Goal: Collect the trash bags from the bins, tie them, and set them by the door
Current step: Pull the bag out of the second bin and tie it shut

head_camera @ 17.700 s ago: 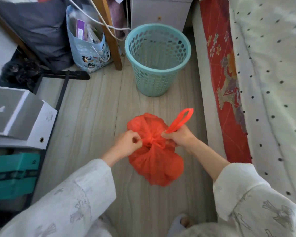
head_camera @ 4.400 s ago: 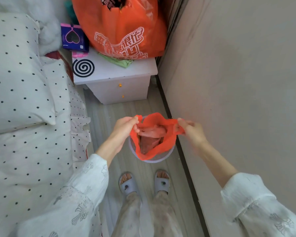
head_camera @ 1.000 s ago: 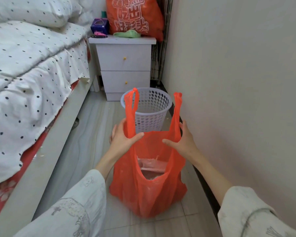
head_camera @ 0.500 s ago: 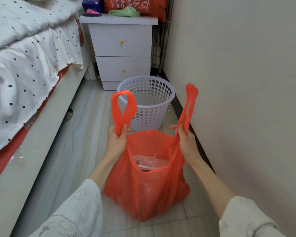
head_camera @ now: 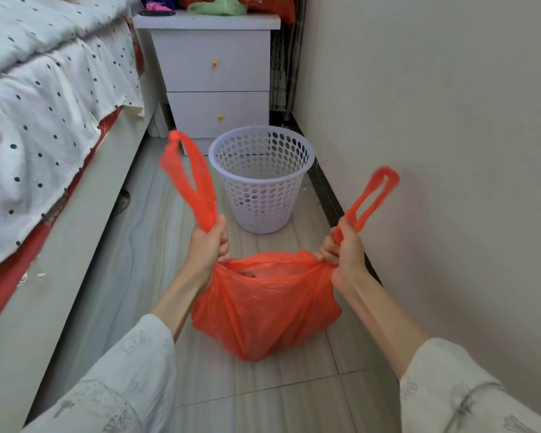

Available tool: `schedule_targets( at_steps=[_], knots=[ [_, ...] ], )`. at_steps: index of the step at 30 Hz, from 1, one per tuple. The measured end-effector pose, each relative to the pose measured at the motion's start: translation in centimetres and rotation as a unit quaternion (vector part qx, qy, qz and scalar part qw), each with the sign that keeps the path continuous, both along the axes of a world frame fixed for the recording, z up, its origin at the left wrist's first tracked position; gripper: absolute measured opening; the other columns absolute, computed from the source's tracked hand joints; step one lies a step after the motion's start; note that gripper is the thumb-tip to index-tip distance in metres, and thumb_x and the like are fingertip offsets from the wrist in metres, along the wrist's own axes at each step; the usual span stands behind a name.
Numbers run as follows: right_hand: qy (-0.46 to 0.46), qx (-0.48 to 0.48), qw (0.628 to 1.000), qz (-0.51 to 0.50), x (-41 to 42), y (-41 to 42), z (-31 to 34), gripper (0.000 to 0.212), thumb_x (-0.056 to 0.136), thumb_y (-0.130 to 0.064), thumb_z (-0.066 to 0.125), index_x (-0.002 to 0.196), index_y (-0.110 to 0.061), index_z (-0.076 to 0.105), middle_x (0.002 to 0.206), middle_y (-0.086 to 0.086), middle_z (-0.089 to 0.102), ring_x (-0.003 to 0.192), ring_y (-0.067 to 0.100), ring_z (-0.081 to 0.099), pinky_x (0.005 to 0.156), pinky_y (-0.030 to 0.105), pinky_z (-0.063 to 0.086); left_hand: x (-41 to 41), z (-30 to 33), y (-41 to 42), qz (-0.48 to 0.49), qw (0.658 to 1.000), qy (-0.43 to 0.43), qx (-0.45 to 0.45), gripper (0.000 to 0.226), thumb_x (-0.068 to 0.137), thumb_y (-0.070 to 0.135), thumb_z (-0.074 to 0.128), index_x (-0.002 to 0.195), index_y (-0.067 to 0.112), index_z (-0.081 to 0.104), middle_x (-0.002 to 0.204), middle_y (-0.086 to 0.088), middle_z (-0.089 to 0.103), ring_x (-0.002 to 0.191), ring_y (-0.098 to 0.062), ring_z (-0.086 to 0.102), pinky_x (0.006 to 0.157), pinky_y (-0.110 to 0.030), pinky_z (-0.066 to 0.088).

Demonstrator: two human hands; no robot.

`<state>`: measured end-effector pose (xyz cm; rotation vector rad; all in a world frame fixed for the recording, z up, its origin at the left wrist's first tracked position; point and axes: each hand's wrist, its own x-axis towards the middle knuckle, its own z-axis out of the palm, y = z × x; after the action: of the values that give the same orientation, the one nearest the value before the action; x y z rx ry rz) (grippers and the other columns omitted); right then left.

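An orange trash bag [head_camera: 263, 314] sits on the tiled floor in front of me, its mouth partly open with pale trash showing inside. My left hand [head_camera: 208, 248] grips the base of the bag's left handle loop, which stands up above my fist. My right hand [head_camera: 345, 254] grips the base of the right handle loop, which sticks out toward the wall. The two handles are pulled apart, stretching the bag's rim between my hands. Just beyond the bag stands a white perforated bin [head_camera: 261, 179] with no liner in it.
A bed [head_camera: 50, 98] with a dotted cover runs along the left. A white two-drawer nightstand [head_camera: 214, 76] stands behind the bin. A plain wall [head_camera: 434, 151] closes the right side, leaving a narrow floor strip.
My hands have moved down and apart, pulling the two handles outward and flattening the bag's mouth. The bag has sunk lower and wider on the floor.
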<state>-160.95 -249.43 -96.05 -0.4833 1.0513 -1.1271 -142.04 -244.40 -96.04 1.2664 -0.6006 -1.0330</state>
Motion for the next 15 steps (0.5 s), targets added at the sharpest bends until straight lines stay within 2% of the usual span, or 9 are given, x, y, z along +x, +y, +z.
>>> schedule_targets(
  at_steps=[2,5,7,9,11,12,14,15],
  knots=[
    [0.025,-0.014,0.999,0.018,0.2,0.0,0.4,0.033,0.091,-0.019,0.051,0.062,-0.020,0.035,0.034,-0.010,0.022,0.027,0.005,0.019,0.036,0.016,0.030,-0.1,0.3,0.1,-0.008,1.000,0.003,0.023,0.026,0.088,-0.004,0.038,0.077,0.019,0.039,0.037,0.011,0.025,0.026,0.000,0.018,0.032,-0.009,0.014],
    [0.127,-0.046,0.988,0.073,0.0,-0.3,0.5,0.016,0.092,-0.004,0.047,0.079,-0.013,0.050,0.049,-0.004,0.034,0.030,0.002,0.027,0.032,0.015,0.030,-0.3,0.7,0.5,-0.048,0.997,-0.018,0.058,0.038,0.078,-0.015,0.031,0.098,0.014,0.044,0.053,0.003,0.022,0.031,0.000,0.021,0.031,-0.011,0.015],
    [0.176,-0.054,0.977,0.107,-0.4,-0.2,-0.1,0.018,0.096,-0.006,0.040,0.086,-0.008,0.055,0.066,0.001,0.041,0.044,0.006,0.034,0.031,0.014,0.029,-0.5,0.1,0.9,-0.077,0.993,-0.035,0.080,0.040,0.077,-0.019,0.028,0.098,0.011,0.043,0.059,0.001,0.022,0.033,-0.001,0.024,0.030,-0.014,0.020],
    [0.203,-0.066,0.971,0.107,-0.7,0.1,-1.2,0.028,0.099,-0.012,0.036,0.079,-0.009,0.055,0.073,0.003,0.052,0.053,0.009,0.044,0.034,0.013,0.035,-0.5,-0.9,1.6,-0.084,0.991,-0.046,0.094,0.032,0.081,-0.017,0.029,0.087,0.011,0.043,0.061,-0.003,0.028,0.031,-0.002,0.030,0.037,-0.018,0.029],
    [0.205,-0.086,0.969,0.104,-0.9,0.4,-1.6,0.032,0.101,-0.019,0.030,0.078,-0.013,0.051,0.064,0.004,0.063,0.053,0.009,0.059,0.046,0.015,0.047,-0.2,-1.6,2.2,-0.075,0.993,-0.034,0.087,0.028,0.088,-0.011,0.034,0.080,0.011,0.049,0.061,-0.005,0.043,0.032,-0.004,0.040,0.045,-0.025,0.042],
    [0.199,-0.096,0.970,0.105,-1.1,0.5,-1.7,0.031,0.102,-0.023,0.028,0.080,-0.015,0.050,0.056,0.003,0.067,0.055,0.011,0.064,0.054,0.021,0.052,0.0,-1.8,2.4,-0.065,0.995,-0.021,0.070,0.027,0.090,-0.008,0.036,0.081,0.010,0.053,0.060,-0.005,0.052,0.034,-0.006,0.047,0.047,-0.026,0.048],
    [0.198,-0.120,0.966,0.116,-1.5,0.8,-1.8,0.029,0.101,-0.029,0.027,0.085,-0.019,0.049,0.047,0.006,0.066,0.065,0.018,0.069,0.070,0.032,0.054,0.7,-2.0,2.6,-0.051,0.998,-0.016,0.029,0.024,0.093,-0.003,0.037,0.082,0.005,0.057,0.055,-0.003,0.065,0.045,-0.009,0.061,0.050,-0.022,0.054],
    [0.198,-0.129,0.964,0.123,-1.7,1.0,-1.9,0.028,0.101,-0.030,0.027,0.087,-0.020,0.049,0.043,0.006,0.063,0.064,0.019,0.070,0.071,0.033,0.054,0.9,-2.1,2.7,-0.045,0.999,-0.017,0.015,0.024,0.095,0.001,0.037,0.081,0.002,0.057,0.053,-0.004,0.067,0.050,-0.012,0.066,0.053,-0.023,0.056]
  ],
)
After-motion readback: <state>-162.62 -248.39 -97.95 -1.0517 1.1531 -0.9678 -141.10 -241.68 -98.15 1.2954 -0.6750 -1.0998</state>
